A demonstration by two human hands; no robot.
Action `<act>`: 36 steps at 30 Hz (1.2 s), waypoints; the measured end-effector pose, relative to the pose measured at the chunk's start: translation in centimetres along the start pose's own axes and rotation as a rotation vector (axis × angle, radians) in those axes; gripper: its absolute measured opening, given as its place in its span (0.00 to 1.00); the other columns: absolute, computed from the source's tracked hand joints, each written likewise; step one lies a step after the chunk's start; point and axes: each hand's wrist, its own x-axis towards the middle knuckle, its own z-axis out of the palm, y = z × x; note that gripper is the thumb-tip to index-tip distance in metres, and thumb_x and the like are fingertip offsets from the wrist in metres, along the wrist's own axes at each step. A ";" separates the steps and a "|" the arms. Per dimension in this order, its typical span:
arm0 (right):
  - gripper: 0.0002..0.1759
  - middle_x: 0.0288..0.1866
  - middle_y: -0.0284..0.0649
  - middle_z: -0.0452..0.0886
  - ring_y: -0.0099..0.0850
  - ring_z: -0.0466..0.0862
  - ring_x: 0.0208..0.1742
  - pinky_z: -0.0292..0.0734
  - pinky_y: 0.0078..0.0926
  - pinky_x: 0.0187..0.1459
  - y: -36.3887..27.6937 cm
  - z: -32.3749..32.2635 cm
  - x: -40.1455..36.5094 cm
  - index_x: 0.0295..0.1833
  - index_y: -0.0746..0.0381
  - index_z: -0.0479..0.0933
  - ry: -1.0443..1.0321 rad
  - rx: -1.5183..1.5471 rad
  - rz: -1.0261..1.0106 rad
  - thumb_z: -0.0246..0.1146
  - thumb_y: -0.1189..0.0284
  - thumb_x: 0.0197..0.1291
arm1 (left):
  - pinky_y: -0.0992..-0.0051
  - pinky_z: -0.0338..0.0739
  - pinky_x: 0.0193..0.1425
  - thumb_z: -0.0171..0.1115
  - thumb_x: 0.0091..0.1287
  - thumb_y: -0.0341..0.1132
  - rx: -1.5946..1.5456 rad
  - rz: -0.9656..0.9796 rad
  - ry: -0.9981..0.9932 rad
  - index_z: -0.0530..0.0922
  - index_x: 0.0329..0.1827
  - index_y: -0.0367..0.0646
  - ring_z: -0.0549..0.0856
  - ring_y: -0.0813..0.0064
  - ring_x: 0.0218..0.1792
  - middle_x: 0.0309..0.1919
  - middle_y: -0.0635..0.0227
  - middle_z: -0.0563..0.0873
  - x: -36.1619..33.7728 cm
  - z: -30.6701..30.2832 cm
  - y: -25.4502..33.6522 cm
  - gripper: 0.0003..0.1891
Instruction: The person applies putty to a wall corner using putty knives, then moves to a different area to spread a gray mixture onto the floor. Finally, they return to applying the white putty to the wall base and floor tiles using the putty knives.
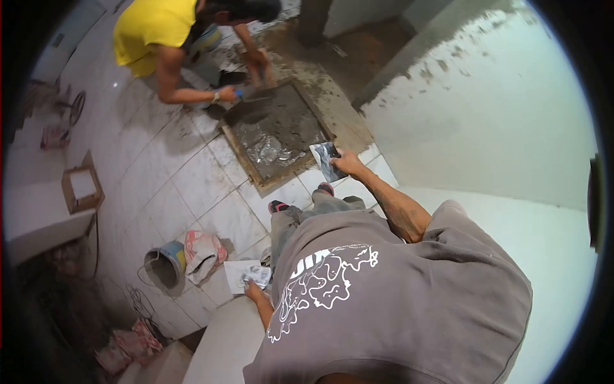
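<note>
My right hand (346, 164) pinches one edge of a flat, dark grey piece with pale marks (326, 161), which could be a tile or a printed sheet. It hangs over the near right corner of a square bed of wet mortar (281, 125) in a frame. Low on the left, my left hand (255, 292) grips a white flat piece with a grey pattern (240, 274); the fingers are partly hidden. A person in a yellow top (153, 32) bends over the far left side of the mortar with a blue-handled trowel (254, 97).
A mortar-stained bucket (165, 265) and a pink-and-white sack (204, 255) stand on the tiled floor (198, 169) to the left. A plastered wall (492, 115) rises on the right. Farther left are a small wooden frame (83, 185) and crumpled pink sacks (131, 345).
</note>
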 end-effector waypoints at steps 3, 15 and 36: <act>0.20 0.33 0.41 0.80 0.30 0.76 0.35 0.72 0.30 0.40 -2.3 1.1 1.0 0.49 0.69 0.77 -0.044 0.030 -0.036 0.62 0.68 0.52 | 0.68 0.79 0.50 0.56 0.68 0.31 -0.224 0.053 -0.008 0.70 0.61 0.30 0.84 0.65 0.45 0.49 0.55 0.81 3.1 -1.2 0.7 0.21; 0.04 0.26 0.29 0.72 0.21 0.68 0.27 0.64 0.27 0.26 2.7 3.2 5.7 0.33 0.63 0.77 -0.119 0.006 0.029 0.59 0.74 0.55 | 0.73 0.72 0.28 0.56 0.67 0.34 -0.378 -0.044 0.153 0.75 0.46 0.36 0.75 0.79 0.27 0.29 0.70 0.77 -0.3 -1.0 -1.6 0.11; 0.14 0.30 0.35 0.79 0.26 0.74 0.26 0.70 0.30 0.28 -6.6 9.6 12.7 0.40 0.68 0.80 -0.537 0.192 -0.299 0.64 0.68 0.52 | 0.72 0.73 0.23 0.57 0.66 0.34 -0.529 -0.097 0.435 0.75 0.47 0.38 0.78 0.76 0.24 0.27 0.69 0.78 -3.1 -0.4 -3.9 0.11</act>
